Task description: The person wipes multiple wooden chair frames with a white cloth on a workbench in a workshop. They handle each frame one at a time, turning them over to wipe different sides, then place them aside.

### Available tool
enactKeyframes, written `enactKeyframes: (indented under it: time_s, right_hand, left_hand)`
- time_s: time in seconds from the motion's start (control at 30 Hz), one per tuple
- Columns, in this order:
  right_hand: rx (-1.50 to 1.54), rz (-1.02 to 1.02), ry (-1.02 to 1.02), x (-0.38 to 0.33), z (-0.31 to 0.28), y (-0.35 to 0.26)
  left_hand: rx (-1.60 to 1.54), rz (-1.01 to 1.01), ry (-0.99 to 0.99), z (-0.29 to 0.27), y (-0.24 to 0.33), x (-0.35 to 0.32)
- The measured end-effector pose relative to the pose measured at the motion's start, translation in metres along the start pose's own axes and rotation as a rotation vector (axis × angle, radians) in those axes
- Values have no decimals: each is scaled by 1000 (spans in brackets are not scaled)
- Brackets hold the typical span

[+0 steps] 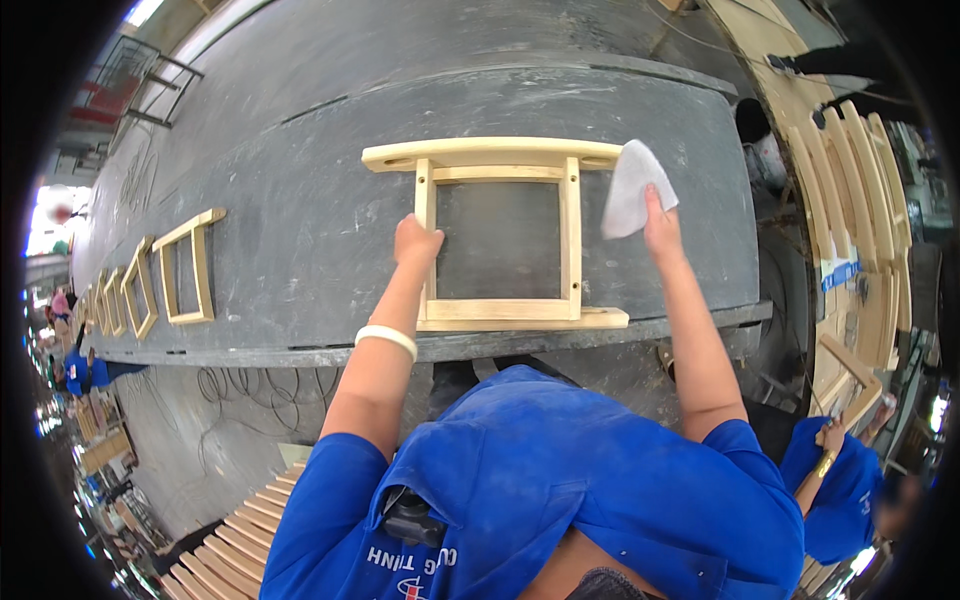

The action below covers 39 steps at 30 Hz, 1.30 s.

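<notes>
A pale wooden frame [500, 311] lies on the grey worktable in front of me, with two long rails and two shorter crosspieces around an open middle. Its far rail has a rounded slot near the left end. My left hand [417, 242] is closed round the left crosspiece. Just beyond the frame's right side, my right hand [662, 228] pinches a white sanding sheet or cloth [632, 190], raised near the far rail's right end. Part of that rail's end is hidden behind the white piece.
Several similar wooden frames [187, 270] stand along the left of the worktable [310, 220]. Curved wooden parts [850, 190] are stacked at the right. A co-worker in blue [835, 490] handles a wooden piece at lower right. Cables [250, 390] lie on the floor, near wooden slats [235, 535].
</notes>
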State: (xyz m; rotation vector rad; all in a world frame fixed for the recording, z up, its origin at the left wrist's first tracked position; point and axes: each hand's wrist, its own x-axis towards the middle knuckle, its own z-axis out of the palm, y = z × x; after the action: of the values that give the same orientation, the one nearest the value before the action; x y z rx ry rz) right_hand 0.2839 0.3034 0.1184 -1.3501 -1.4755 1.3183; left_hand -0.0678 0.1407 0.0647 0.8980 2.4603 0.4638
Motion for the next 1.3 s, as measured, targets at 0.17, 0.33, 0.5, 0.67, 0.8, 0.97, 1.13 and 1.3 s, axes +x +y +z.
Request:
enactKeyframes:
  time_s: [0.17,0.33,0.5,0.67,0.8,0.97,1.13,1.3]
  right_hand:
    - [-1449,-478,-82,68,19,1]
    - [-1248,-698,-400,84,115,6]
    - [-1018,-946,-595,77,273,-4]
    - [-777,-936,-754,75,384,-33]
    - [-719,-1023,-774,79,330,-42]
    - [-783,-1012,-721,80,327,-34]
    - [-717,-1102,-772,75,381,-37]
    - [-834,-1114,-714,76,319,-31]
  left_hand:
    - [26,-50,78,12,4,2]
    - [0,-78,124,12,7,-3]
    - [53,-40,166,15,9,-2]
    - [49,-25,154,17,9,-2]
    - [19,-21,160,17,7,-2]
    - [-111,-10,131,14,6,1]
    - [-96,-11,131,14,8,-1]
    - [-73,4,129,18,7,-1]
